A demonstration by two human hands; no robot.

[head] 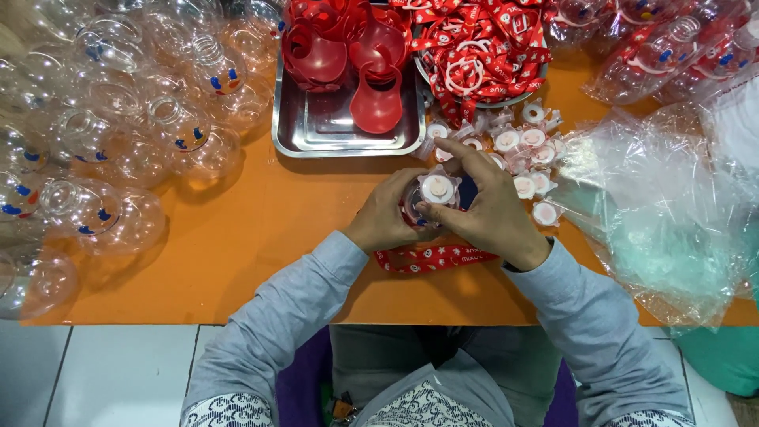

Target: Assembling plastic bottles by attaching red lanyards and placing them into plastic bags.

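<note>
Both hands, the left hand [385, 220] and right hand [484, 207], are holding a clear bottle [419, 207] with white cap [437, 188] above the orange bench [261, 229].

Orange table [261, 229]; red white-patterned strap [431, 258]

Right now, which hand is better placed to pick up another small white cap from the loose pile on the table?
The right hand, probably. The cap pile lies just beyond its fingers, while the left hand cups the clear bottle from the opposite side.
</note>
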